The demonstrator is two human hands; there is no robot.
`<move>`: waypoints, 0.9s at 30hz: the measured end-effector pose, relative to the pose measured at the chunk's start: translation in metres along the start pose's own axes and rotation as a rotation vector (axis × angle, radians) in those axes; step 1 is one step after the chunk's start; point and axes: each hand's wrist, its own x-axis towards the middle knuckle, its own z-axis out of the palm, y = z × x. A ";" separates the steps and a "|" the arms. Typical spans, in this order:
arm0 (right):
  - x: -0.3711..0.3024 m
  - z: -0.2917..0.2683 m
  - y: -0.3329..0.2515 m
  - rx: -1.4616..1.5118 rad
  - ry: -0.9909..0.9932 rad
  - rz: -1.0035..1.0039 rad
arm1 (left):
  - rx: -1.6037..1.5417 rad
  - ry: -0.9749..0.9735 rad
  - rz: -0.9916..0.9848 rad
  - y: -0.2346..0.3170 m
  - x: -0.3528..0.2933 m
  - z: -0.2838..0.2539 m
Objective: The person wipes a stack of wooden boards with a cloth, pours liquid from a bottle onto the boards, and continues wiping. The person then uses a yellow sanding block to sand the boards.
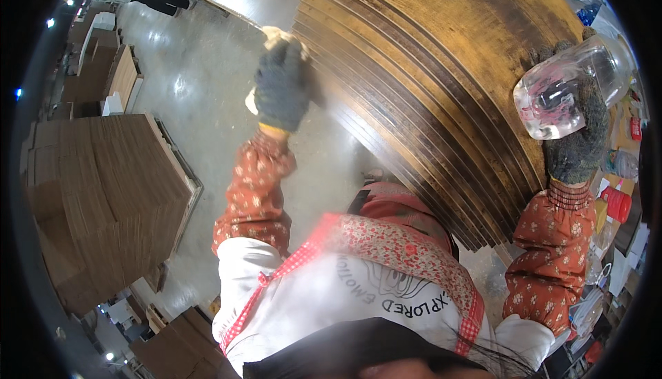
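Note:
My left hand [281, 88], in a dark grey knit glove, is closed around a crumpled pale cloth [277, 34] that sticks out past the fingers. It is beside the left end of a stack of worn, yellow-brown sheets [427, 41] with stepped dark edges; whether it touches them I cannot tell. My right hand [580, 134], also gloved, grips a clear plastic container [552, 96] with pinkish marks, tilted over the right side of the stack. The container's contents are hard to make out. Floral orange-red sleeves cover both forearms.
Tall piles of brown cardboard sheets [110, 200] stand on the floor at the left, with another pile [183, 348] lower down. Along the right is clutter, including a red container [616, 204] and plastic bottles. A person's dark-clad legs [162, 1] show at the far left.

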 end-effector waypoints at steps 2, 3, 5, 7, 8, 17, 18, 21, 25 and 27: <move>0.001 -0.003 -0.001 -0.205 -0.040 -0.016 | 0.044 -0.065 0.002 -0.010 0.007 0.003; 0.002 -0.005 -0.001 -0.268 -0.054 -0.026 | 0.057 -0.053 0.014 -0.009 0.006 0.002; 0.002 -0.009 0.001 -0.244 -0.069 -0.016 | 0.029 -0.096 -0.028 0.010 -0.006 0.001; 0.001 -0.011 0.004 -0.225 -0.042 -0.013 | -0.039 -0.100 0.060 0.045 -0.030 -0.004; 0.000 -0.012 0.007 -0.187 -0.031 0.004 | -0.131 -0.126 0.009 0.062 -0.042 -0.007; -0.003 -0.020 0.022 0.521 0.183 0.335 | 0.057 0.072 0.012 0.009 0.001 0.005; -0.002 -0.019 0.020 0.652 0.203 0.376 | 0.068 0.070 0.009 0.004 0.005 0.006; -0.001 -0.014 0.014 0.232 0.071 0.100 | 0.091 0.004 -0.001 0.023 -0.003 0.004; -0.003 -0.011 0.012 0.388 0.088 0.139 | -0.132 -0.061 -0.120 0.069 -0.031 -0.004; -0.004 -0.013 0.015 0.700 0.152 0.278 | -0.013 -0.043 -0.069 0.065 -0.027 -0.006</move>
